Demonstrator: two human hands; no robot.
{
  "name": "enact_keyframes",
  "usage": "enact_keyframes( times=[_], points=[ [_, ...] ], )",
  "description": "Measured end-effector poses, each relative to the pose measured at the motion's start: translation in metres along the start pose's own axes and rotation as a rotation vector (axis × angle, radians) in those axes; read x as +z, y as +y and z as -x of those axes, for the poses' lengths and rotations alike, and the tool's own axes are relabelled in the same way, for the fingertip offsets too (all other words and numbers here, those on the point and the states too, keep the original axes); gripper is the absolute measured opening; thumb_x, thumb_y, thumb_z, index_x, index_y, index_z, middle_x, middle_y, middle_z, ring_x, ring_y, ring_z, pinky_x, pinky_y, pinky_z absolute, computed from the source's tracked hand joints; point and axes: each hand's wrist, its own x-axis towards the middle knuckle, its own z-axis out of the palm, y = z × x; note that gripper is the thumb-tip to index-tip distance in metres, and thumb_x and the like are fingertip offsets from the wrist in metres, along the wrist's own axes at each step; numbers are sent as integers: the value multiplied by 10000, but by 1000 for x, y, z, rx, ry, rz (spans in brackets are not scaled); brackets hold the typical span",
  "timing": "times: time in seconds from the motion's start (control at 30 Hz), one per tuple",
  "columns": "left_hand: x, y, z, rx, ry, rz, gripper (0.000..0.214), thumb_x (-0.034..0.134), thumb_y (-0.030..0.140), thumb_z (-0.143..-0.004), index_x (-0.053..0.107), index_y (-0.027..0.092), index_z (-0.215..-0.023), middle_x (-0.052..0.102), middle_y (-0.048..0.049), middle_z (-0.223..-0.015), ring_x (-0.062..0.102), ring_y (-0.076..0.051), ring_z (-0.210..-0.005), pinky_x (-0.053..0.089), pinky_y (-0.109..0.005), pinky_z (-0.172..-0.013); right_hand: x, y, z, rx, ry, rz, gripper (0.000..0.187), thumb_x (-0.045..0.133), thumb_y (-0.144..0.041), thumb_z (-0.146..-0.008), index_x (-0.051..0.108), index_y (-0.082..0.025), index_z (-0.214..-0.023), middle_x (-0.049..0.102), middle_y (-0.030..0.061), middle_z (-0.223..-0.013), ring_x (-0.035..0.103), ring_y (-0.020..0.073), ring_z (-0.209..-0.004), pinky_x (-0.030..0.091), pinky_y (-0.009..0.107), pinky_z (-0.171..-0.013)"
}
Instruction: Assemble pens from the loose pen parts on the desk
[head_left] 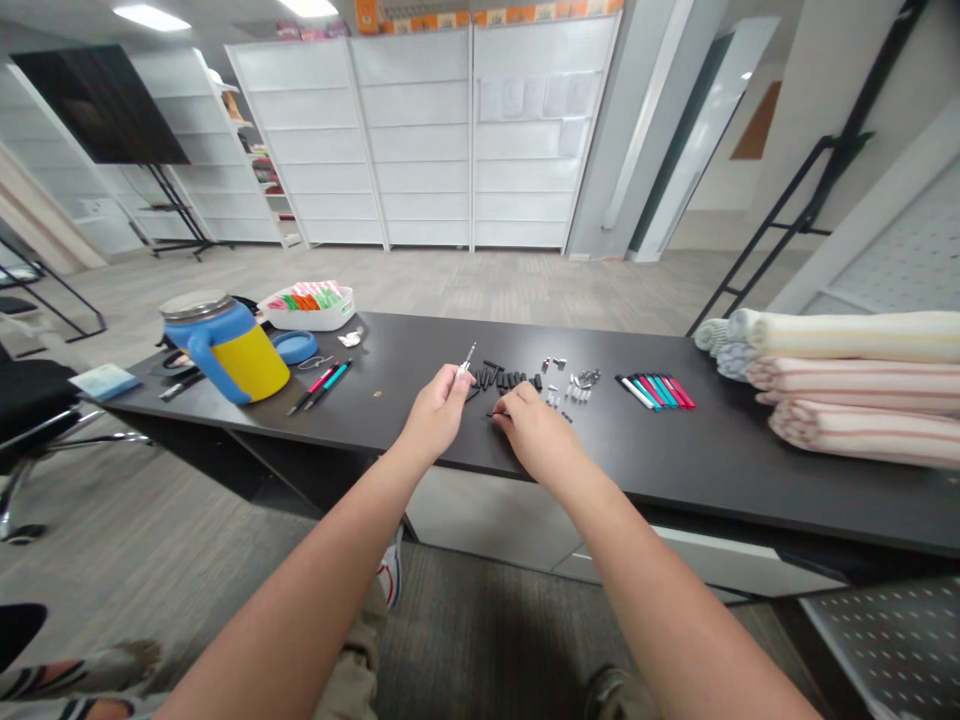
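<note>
My left hand (439, 410) is closed around a thin pen refill (468, 358) whose metal tip points up and away. My right hand (534, 428) rests on the black table (720, 450), its fingertips pinching a small black part (495, 414) at the near end of a row of black pen pieces (504, 379). Just beyond lie small silver clips and springs (577, 385). A row of pink, teal and white pen barrels (656, 391) lies to the right of them.
A blue and yellow jug (225, 350) stands at the left, with assembled pens (324, 385) and a white tray of coloured items (309, 305) near it. Rolled towels (840, 375) fill the right end. White cabinets stand behind.
</note>
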Motion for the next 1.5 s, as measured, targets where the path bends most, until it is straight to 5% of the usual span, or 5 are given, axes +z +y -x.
enact_keyframes(
  times=[0.13,0.3,0.67,0.87,1.5],
  points=[
    [-1,8,2,116,-162,-156,375,404,509,-1088,650,233,-1026,699,-20,-937,652,-209,-904,474,-319,-836,-12,20,22,27,173,-324,148,536,-269,-1056,666,-198,-1044,692,99,-1061,665,244,-997,520,356,-916],
    [4,14,8,247,-360,-267,332,390,464,-1101,619,242,-1008,699,-17,-925,657,-219,-865,461,-335,-789,-26,49,48,255,174,-643,374,543,-507,-1052,690,-222,-1244,707,54,-988,618,198,-758,497,316,-696],
    [10,17,11,376,-446,-590,342,365,428,-1121,624,227,-1025,740,-52,-962,692,-241,-872,435,-345,-748,-20,63,45,308,203,-1149,343,713,-543,-982,688,-235,-1132,665,24,-993,613,153,-803,534,284,-740],
    [10,17,10,358,-467,-594,344,364,426,-1121,629,222,-1039,741,-54,-983,691,-242,-895,449,-352,-775,-18,62,47,349,357,-1121,322,814,-517,-910,739,-246,-1068,692,28,-972,634,178,-864,566,298,-769],
    [11,16,10,408,-460,-598,331,384,410,-1118,645,216,-1052,749,-59,-980,703,-241,-891,452,-357,-775,-26,52,48,318,261,-971,340,777,-508,-919,739,-219,-1094,709,28,-862,637,170,-752,530,300,-703]
  ],
)
